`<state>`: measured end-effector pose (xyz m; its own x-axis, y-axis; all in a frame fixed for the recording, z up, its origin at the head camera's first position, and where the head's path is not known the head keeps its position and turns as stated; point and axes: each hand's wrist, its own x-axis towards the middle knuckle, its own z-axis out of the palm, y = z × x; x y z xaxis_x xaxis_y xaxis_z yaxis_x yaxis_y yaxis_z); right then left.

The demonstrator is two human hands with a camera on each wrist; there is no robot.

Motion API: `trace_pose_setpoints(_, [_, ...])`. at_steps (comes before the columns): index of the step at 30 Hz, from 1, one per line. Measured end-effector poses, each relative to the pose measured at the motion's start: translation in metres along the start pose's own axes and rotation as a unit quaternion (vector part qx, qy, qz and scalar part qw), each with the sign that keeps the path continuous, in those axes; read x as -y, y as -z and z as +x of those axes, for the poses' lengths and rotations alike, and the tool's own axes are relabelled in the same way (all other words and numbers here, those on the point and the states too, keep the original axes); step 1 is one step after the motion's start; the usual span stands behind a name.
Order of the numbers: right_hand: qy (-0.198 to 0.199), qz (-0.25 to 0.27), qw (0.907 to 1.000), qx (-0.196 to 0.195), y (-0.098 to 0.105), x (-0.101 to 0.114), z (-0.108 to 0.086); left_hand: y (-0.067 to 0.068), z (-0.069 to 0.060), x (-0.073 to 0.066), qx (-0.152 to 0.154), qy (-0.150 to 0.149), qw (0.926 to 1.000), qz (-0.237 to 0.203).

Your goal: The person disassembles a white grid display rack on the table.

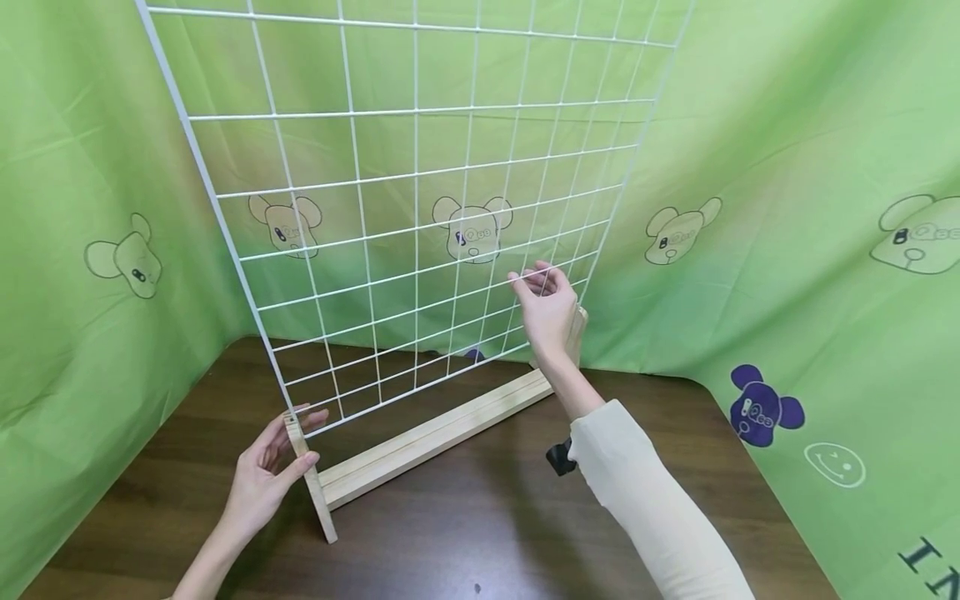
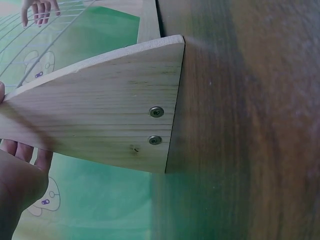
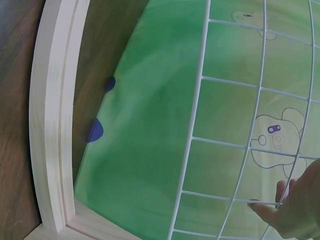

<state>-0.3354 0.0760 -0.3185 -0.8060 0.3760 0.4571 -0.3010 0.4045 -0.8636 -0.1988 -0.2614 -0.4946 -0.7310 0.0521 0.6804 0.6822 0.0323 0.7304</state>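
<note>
Grid (image 1: 416, 227) rises above the wooden crossbar (image 1: 438, 435) and could slip or twist if the right hand (image 1: 549, 315), whose grasp on it I cannot tell, falters while the left hand (image 1: 262, 471) grips the side panel (image 1: 315, 487).

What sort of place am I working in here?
Probably a small curtained-off work or recording booth: printed green cloth hangs behind and on both sides of a dark wooden table, where a wooden stand sits below a white wire grid.
</note>
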Motion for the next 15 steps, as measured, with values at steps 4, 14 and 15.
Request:
trace_pose_setpoints(4, [0.003, 0.051, 0.9987, 0.007, -0.0012, 0.0008, 0.0014, 0.0003, 0.0001, 0.0014, 0.002, -0.004, 1.0, -0.005])
trace_pose_setpoints(14, [0.012, 0.091, 0.9957, 0.006, -0.0028, 0.0052, 0.005, 0.0007, -0.0004, 0.0023, 0.001, 0.021, 0.9998, 0.003])
trace_pose_setpoints(15, [0.012, 0.096, 0.9953, 0.006, -0.0027, 0.0059, 0.0057, 0.0008, -0.0005, 0.0024, 0.001, 0.022, 0.9998, 0.003])
